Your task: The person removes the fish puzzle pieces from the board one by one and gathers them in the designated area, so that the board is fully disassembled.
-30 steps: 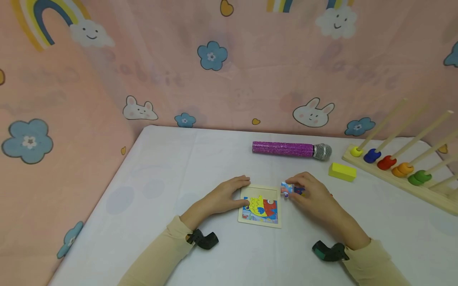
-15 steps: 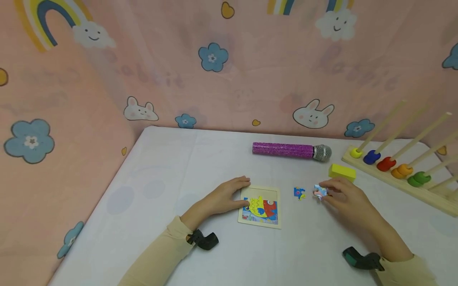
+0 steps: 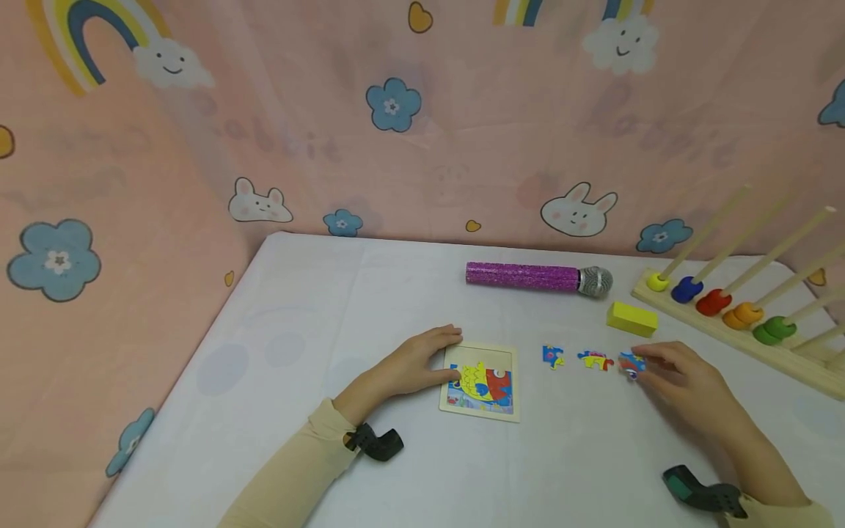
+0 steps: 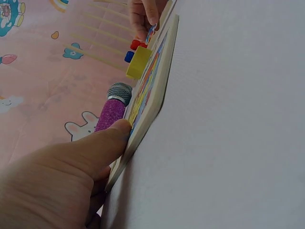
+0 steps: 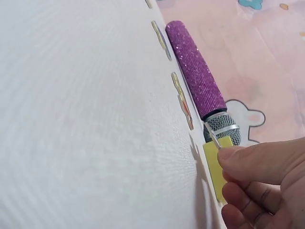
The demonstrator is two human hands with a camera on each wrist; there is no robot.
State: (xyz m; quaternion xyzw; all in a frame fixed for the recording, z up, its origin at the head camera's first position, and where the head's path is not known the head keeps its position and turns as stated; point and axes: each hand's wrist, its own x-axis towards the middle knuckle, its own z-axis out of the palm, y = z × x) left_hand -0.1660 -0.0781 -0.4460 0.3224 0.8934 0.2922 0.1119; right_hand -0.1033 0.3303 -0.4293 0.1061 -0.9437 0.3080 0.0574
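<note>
A small wooden puzzle tray (image 3: 494, 355) lies on the white table with a yellow and red fish picture partly filled in; its upper strip is bare wood. My left hand (image 3: 412, 364) holds it by the left side, thumb over the rim in the left wrist view. To the right of the tray lie a blue and yellow jigsaw piece (image 3: 552, 356) and a yellow, red and blue one (image 3: 597, 361). Between right thumb and fingertips, my right hand (image 3: 693, 385) pinches another jigsaw piece (image 3: 631, 364), seen edge-on in the right wrist view, low over the table.
A purple glittery microphone (image 3: 521, 276) lies behind the pieces. Beside its head sits a yellow block (image 3: 631, 318), just beyond my right hand. At the right stands a wooden peg stand (image 3: 733, 330) with coloured beads. A pink patterned cloth (image 3: 449, 147) hangs behind the table.
My right hand has moved rightward from beside the tray, leaving two jigsaw pieces apart in a row and keeping one in its fingers. My left hand and the tray stay put.
</note>
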